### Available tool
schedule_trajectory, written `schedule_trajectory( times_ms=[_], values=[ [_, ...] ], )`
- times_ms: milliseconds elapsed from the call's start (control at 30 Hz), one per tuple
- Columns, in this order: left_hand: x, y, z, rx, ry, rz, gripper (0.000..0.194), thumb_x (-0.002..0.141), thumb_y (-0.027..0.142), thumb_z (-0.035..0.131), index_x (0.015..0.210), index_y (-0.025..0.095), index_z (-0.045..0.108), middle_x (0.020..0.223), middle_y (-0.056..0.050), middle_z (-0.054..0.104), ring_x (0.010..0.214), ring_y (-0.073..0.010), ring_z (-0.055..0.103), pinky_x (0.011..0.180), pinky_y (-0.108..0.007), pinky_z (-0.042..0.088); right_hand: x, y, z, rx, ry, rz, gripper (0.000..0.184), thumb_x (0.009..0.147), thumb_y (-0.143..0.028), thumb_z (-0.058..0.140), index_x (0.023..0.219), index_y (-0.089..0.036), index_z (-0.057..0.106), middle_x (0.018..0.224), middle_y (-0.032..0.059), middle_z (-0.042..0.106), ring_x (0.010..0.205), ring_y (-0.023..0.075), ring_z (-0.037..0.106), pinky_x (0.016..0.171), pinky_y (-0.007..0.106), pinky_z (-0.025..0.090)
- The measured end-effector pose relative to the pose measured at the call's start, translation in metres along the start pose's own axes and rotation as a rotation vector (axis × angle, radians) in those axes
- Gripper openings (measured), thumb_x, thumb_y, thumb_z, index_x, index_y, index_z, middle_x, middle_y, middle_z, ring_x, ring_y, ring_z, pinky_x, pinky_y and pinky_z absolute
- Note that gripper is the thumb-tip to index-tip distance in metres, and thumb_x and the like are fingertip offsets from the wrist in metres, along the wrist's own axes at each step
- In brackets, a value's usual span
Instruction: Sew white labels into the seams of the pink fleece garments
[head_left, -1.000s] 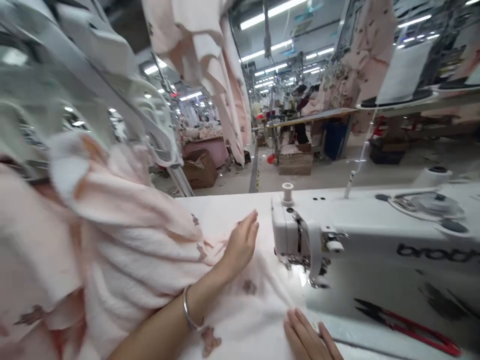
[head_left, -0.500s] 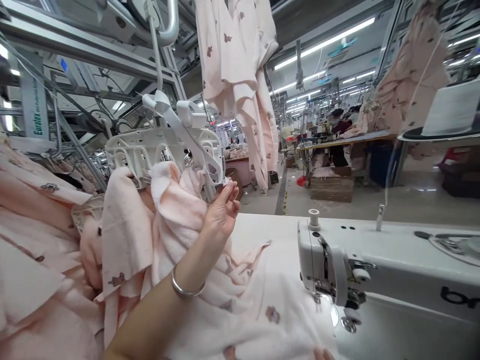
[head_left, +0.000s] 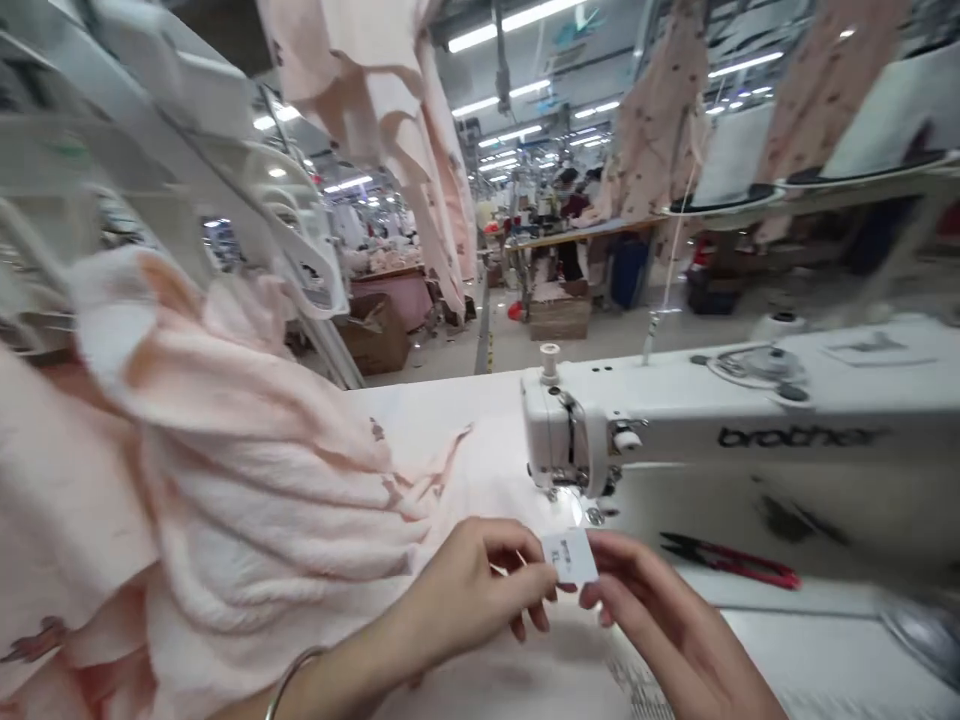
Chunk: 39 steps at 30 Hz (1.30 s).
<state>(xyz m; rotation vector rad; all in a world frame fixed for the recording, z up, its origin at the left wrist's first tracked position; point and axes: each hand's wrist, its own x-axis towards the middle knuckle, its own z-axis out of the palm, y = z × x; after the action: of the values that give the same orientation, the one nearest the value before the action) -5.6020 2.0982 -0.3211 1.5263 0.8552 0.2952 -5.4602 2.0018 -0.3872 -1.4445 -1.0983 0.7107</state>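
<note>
Both of my hands pinch a small white printed label (head_left: 571,556) just in front of the sewing machine's needle area. My left hand (head_left: 471,585), with a silver bangle on the wrist, grips the label's left edge. My right hand (head_left: 660,625) holds its right edge. Pale pink fabric with small brown prints (head_left: 247,500) is heaped at the left and spreads under my left arm onto the white table (head_left: 442,410). The white sewing machine (head_left: 720,425) stands right behind the label.
Red-handled thread snips (head_left: 731,562) lie on the machine bed at the right. White plastic hangers (head_left: 300,250) and pink garments (head_left: 397,110) hang overhead at the left. Other workstations, cardboard boxes and a person are far back across the aisle.
My left hand came down from the hanger and fabric to the table front. My right hand rose into view, and both now hold the small label. The view swung down and right.
</note>
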Motion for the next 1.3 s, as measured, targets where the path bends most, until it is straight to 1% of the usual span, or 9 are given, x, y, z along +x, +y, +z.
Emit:
schedule_trajectory(
  times_ms=[133,300,567,667,833,900,1100,1200,1300],
  values=[
    [0.001,-0.015,0.008,0.030,-0.061,0.019,0.021,0.079,0.030,0.057,0.068,0.012,0.058,0.061,-0.001,0.055,0.056,-0.0098,0.052,0.054,-0.020,0.044,0.011,-0.022,-0.003,0.084,-0.117,0.111,0.033,0.084,-0.049,0.049,0.069,-0.020,0.051,0.062,-0.0030,0.047,0.060,0.0106,0.047,0.057,0.020,0.040],
    [0.010,-0.019,0.001,-0.010,0.013,0.052,0.025,0.074,0.033,0.066,0.087,0.013,0.059,0.074,-0.002,0.058,0.069,-0.0105,0.053,0.062,-0.020,0.043,0.007,-0.023,0.003,0.106,-0.073,0.186,0.032,0.084,-0.047,0.050,0.068,-0.019,0.050,0.063,-0.0035,0.046,0.060,0.0103,0.043,0.057,0.022,0.034],
    [0.017,-0.026,0.004,-0.153,-0.015,-0.010,0.025,0.076,0.035,0.065,0.077,0.011,0.056,0.066,-0.001,0.058,0.060,-0.0097,0.057,0.058,-0.019,0.045,0.008,-0.012,0.002,0.064,-0.103,0.195,0.031,0.086,-0.046,0.049,0.071,-0.019,0.051,0.066,-0.0025,0.050,0.063,0.0111,0.047,0.058,0.022,0.037],
    [0.027,-0.037,-0.005,-0.023,0.078,-0.003,0.025,0.076,0.036,0.063,0.077,0.012,0.057,0.062,-0.001,0.059,0.059,-0.0110,0.056,0.058,-0.021,0.045,0.001,0.012,-0.001,-0.109,-0.027,0.092,0.021,0.090,-0.040,0.046,0.088,-0.022,0.056,0.079,-0.0005,0.056,0.071,0.0123,0.053,0.063,0.022,0.042],
    [0.047,-0.065,-0.019,0.331,0.239,-0.049,0.022,0.079,0.035,0.057,0.075,0.014,0.058,0.060,-0.001,0.059,0.058,-0.0123,0.054,0.056,-0.022,0.040,-0.015,0.060,0.003,-0.674,0.031,-0.510,0.023,0.091,-0.019,0.042,0.109,-0.018,0.056,0.102,0.0083,0.057,0.097,0.0216,0.052,0.076,0.031,0.043],
    [0.049,-0.064,-0.018,0.431,0.251,-0.077,0.020,0.078,0.034,0.056,0.073,0.014,0.058,0.059,0.000,0.058,0.056,-0.0123,0.053,0.055,-0.021,0.038,-0.016,0.069,0.006,-0.802,0.032,-0.605,0.023,0.090,-0.014,0.040,0.105,-0.016,0.057,0.106,0.0108,0.056,0.102,0.0257,0.050,0.076,0.035,0.042],
    [0.059,-0.034,0.001,0.362,0.182,-0.052,0.020,0.078,0.034,0.056,0.074,0.015,0.058,0.060,0.000,0.057,0.055,-0.0124,0.056,0.053,-0.021,0.040,-0.004,0.061,0.012,-0.700,0.064,-0.502,0.013,0.089,-0.013,0.043,0.077,-0.016,0.049,0.087,0.0092,0.050,0.084,0.0210,0.048,0.070,0.034,0.043],
    [0.074,-0.047,0.007,0.257,0.138,-0.079,0.020,0.076,0.034,0.058,0.072,0.015,0.057,0.059,0.000,0.056,0.053,-0.0120,0.055,0.052,-0.021,0.041,-0.001,0.061,0.014,-0.706,0.095,-0.433,0.014,0.088,-0.015,0.046,0.073,-0.016,0.045,0.084,0.0086,0.047,0.081,0.0207,0.046,0.068,0.035,0.044],
    [0.085,-0.070,0.009,0.252,0.156,-0.118,0.020,0.074,0.035,0.059,0.072,0.015,0.057,0.061,0.000,0.059,0.052,-0.0113,0.055,0.052,-0.021,0.040,-0.002,0.067,0.016,-0.713,0.129,-0.390,0.007,0.088,-0.019,0.048,0.082,-0.014,0.048,0.090,0.0106,0.048,0.089,0.0233,0.047,0.075,0.040,0.044]
  ],
)
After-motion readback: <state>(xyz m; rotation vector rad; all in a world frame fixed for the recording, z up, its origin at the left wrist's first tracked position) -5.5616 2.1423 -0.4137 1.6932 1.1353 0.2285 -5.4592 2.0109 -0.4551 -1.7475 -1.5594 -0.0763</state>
